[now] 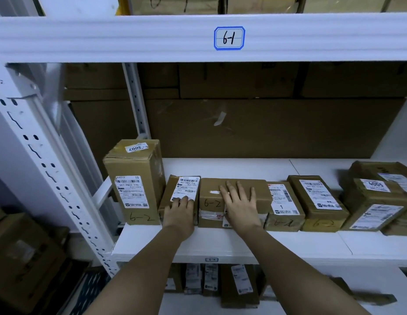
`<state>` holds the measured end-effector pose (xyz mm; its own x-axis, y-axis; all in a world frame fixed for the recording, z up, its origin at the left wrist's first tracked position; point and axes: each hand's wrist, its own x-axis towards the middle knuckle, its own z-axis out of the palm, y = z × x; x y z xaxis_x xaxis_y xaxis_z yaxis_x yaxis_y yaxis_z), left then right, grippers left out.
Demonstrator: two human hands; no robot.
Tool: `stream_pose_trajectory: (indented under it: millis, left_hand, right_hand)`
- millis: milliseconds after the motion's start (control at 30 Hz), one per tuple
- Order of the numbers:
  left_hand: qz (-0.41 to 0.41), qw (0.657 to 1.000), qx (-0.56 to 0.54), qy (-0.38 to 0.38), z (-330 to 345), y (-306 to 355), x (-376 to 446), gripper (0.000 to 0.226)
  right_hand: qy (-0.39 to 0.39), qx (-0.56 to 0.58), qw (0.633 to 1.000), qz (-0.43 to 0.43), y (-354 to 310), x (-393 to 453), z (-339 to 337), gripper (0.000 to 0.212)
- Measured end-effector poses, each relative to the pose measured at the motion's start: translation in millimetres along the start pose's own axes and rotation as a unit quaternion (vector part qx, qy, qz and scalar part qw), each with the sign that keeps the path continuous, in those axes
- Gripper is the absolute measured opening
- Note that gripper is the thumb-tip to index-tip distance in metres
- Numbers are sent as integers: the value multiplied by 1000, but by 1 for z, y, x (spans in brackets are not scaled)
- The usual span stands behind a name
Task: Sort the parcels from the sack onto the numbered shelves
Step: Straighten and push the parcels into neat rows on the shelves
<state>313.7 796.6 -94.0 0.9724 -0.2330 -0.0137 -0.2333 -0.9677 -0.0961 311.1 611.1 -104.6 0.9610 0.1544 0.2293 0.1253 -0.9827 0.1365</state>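
A row of brown cardboard parcels marked "6-2" stands on a white shelf (220, 244). My right hand (240, 201) lies flat, fingers spread, on top of a low wide parcel (211, 196) in the middle of the row. My left hand (179, 212) rests on the front of a narrow parcel (175, 189) with a white label, just left of it; its fingers lie against the label. A tall parcel (135, 178) labelled "3007" stands at the left end. The sack is not in view.
Right of my hands sit more labelled parcels (316, 201), one marked "4005" (375, 198). The beam above carries a "6-1" tag (229, 38). Large cartons (254, 126) fill the shelf's back. A perforated white upright (45, 169) stands at left; parcels (239, 285) line the shelf below.
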Motion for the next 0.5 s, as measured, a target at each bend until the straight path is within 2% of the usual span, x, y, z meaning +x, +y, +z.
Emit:
stream_pose_trajectory:
  millis: [133, 300, 400, 500]
  left_hand:
    - [31, 995, -32, 93, -9, 5, -2, 44]
    - [71, 960, -46, 269, -33, 25, -4, 49]
    - [107, 949, -61, 290, -42, 43, -4, 58]
    - [160, 947, -20, 278, -49, 68, -3, 64]
  right_hand:
    - [29, -18, 999, -5, 6, -8, -9, 91]
    - [97, -6, 995, 11, 16, -26, -21, 81]
    - [97, 0, 995, 35, 27, -40, -28, 78]
    - [101, 6, 993, 56, 43, -56, -33, 77]
